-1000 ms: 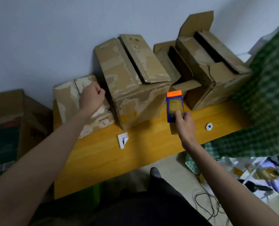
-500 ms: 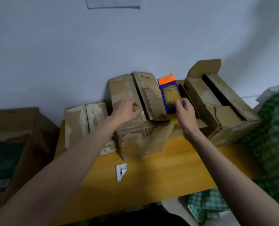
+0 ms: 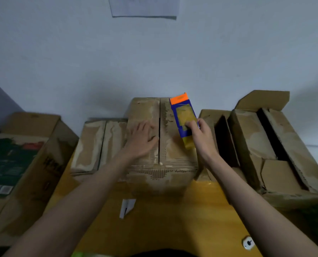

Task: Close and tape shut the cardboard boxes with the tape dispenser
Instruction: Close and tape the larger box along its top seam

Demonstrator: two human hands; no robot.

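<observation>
Pale blue-grey wall fills the upper half of the view, with a sheet of paper (image 3: 144,6) stuck high on it, and below it a yellow wooden tabletop (image 3: 173,219) runs along the wall. At the middle of the tabletop's far edge stands the middle cardboard box (image 3: 165,164), its two top flaps folded down so that a dark seam runs between them from front to back. The left hand (image 3: 140,140) lies flat on the left flap, fingers straight and spread, the thumb reaching toward the seam. The right hand (image 3: 201,134) grips the tape dispenser (image 3: 184,119), a blue body with an orange end and a yellowish roll, its fingers curled round the lower part; the dispenser rests over the right flap, the orange end toward the wall. Touching the middle box on its left is a lower cardboard box (image 3: 97,145) with its flaps down. Toward the tabletop's right edge sit two open cardboard boxes (image 3: 266,145), flaps raised and dark gaps showing inside. A folded white scrap of paper (image 3: 126,207) lies on the tabletop in front of the middle box, and a small white round object (image 3: 248,242) lies near the front right corner. Beyond the tabletop's left edge stands a large printed carton (image 3: 20,164).
</observation>
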